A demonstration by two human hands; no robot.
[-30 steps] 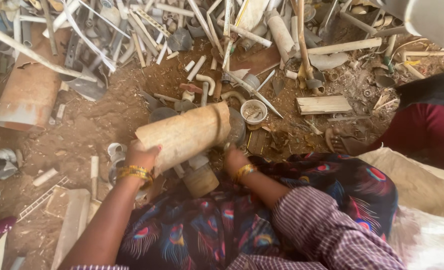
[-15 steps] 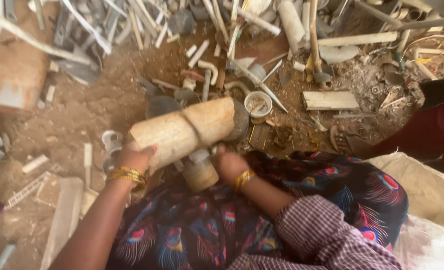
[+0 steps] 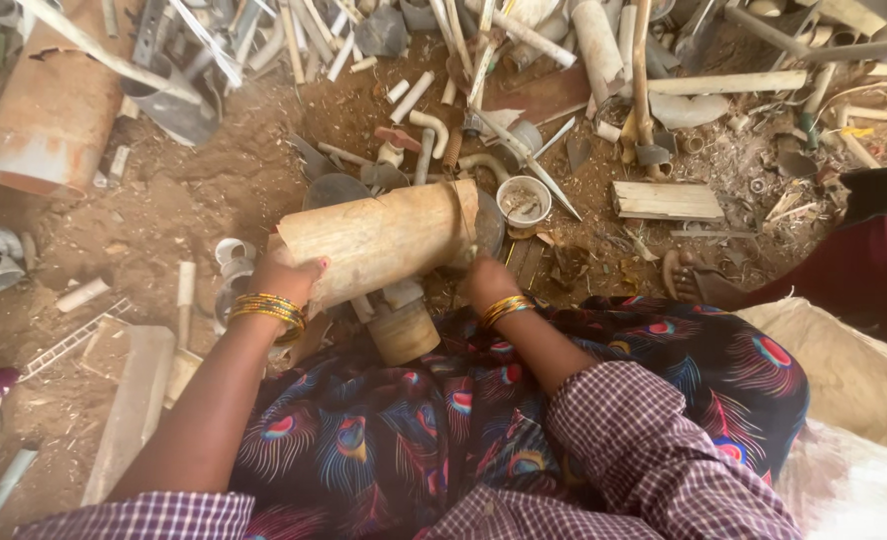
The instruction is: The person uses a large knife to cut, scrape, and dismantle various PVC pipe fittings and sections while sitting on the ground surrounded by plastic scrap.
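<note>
I see the big tan pipe section [image 3: 379, 238] lying tilted across my lap above the dirt ground [image 3: 144, 215]. My left hand [image 3: 289, 275] grips its near end; a smaller pipe piece [image 3: 404, 330] sits beneath. My right hand [image 3: 484, 280] touches the far end, its grip hidden.

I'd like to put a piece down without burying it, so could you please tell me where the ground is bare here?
Bare dirt lies left of the big pipe piece that the left hand grips, below the rusty drum. A smaller patch lies around the wooden block. The top is crowded with a pipe pile, and scraps crowd the right hand.
</note>
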